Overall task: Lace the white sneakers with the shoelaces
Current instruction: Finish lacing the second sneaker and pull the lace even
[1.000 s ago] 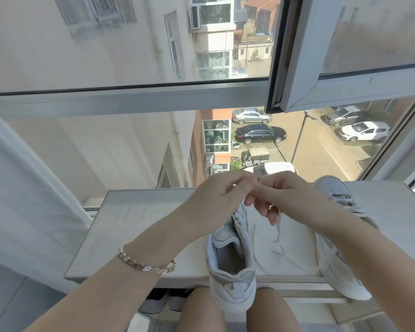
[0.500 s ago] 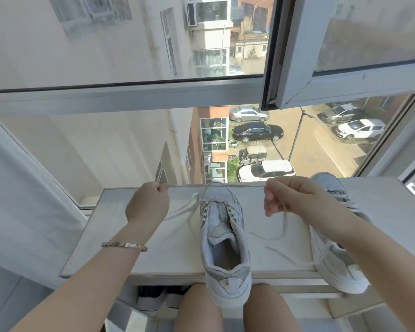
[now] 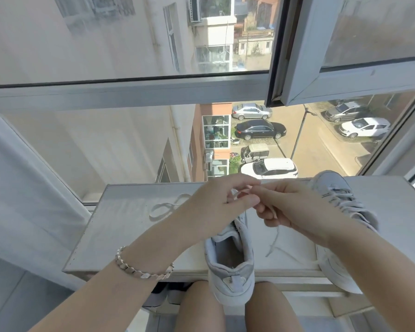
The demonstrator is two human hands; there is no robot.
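Since 0.5 s ago: both hands have come in from wide apart and now meet above the front of the middle sneaker [image 3: 230, 267]. Left hand [image 3: 213, 202]: grip closed, thumb and forefinger pinching the shoelace [image 3: 272, 243]. Right hand [image 3: 288, 207]: grip closed, fingertips pinching the same lace and touching the left fingertips. One loose end hangs below it onto the table [image 3: 120, 236]. The other end lies looped on the table, left of the hands. The sneaker's heel overhangs the near table edge. Second sneaker [image 3: 340, 197] is just to the right, partly under the right forearm. Bracelet [image 3: 141, 271] on the left wrist.
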